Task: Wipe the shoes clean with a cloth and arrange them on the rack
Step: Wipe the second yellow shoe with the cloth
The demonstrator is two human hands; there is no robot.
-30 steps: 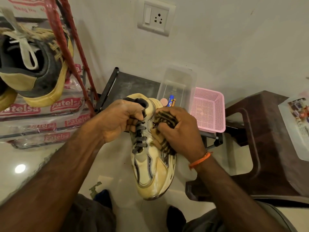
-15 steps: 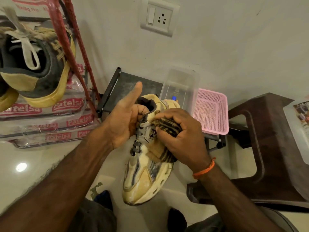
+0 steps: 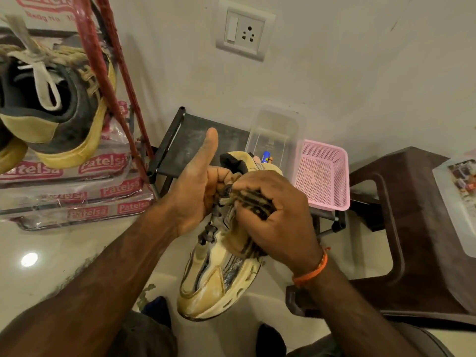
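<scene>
I hold the chunky cream-yellow sneaker with dark grey laces [image 3: 219,274] in the air in front of me, above the pale tiled floor [image 3: 51,253], its toe pointing down towards my lap and its heel collar up near the black metal rack shelf [image 3: 190,140]. My left hand [image 3: 198,191] is curled shut around the collar and tongue area, fingers tucked in at the opening and thumb sticking straight up; my right hand [image 3: 278,217] is closed over a bunched tan cloth with dark stripes [image 3: 255,204], pressing it against the shoe's upper near the laces. The shoe looks light but bulky, with a thick, stiff foam sole and a softer upper that gives under the cloth, so I judge the collar the best place to steady it and the sole the firmest part to grip when I set it down. The laces hang loose and could snag in the cloth. A grey and yellow shoe with white laces [image 3: 51,104] sits on the red-framed rack [image 3: 103,60] to my left
</scene>
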